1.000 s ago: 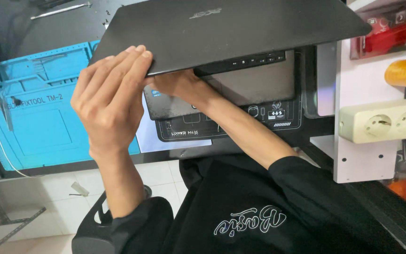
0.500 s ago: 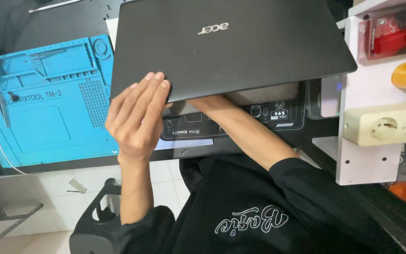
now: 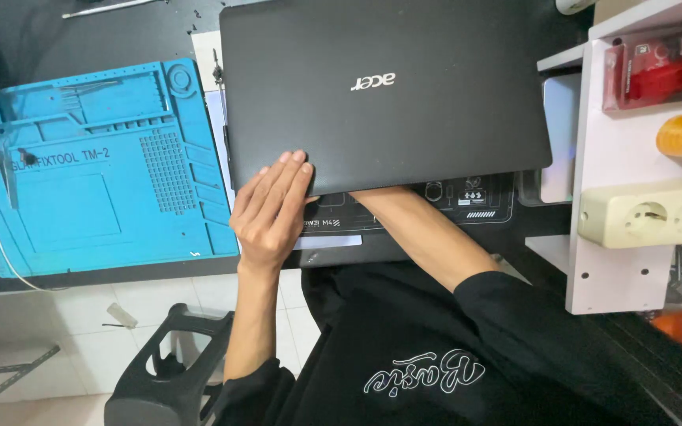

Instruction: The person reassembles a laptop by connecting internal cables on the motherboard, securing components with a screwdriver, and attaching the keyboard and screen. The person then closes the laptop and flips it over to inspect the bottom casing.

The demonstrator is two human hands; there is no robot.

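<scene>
A black laptop [image 3: 380,87] lies with its lid nearly down on a dark work mat [image 3: 436,207] on the desk. My left hand [image 3: 271,207] rests flat against the lid's near edge, fingers together and pointing away from me. My right forearm [image 3: 428,233] reaches under the lid; my right hand is hidden beneath the laptop.
A blue silicone repair mat [image 3: 88,170] with small tools lies left of the laptop. A white shelf unit [image 3: 593,158] at the right carries a cream power strip [image 3: 649,211] and red and orange items. A black stool [image 3: 171,371] stands below on the tiled floor.
The laptop lid has come down from a raised tilt to almost flat. My left hand moved with its edge, lower and to the right; my right hand stays underneath.
</scene>
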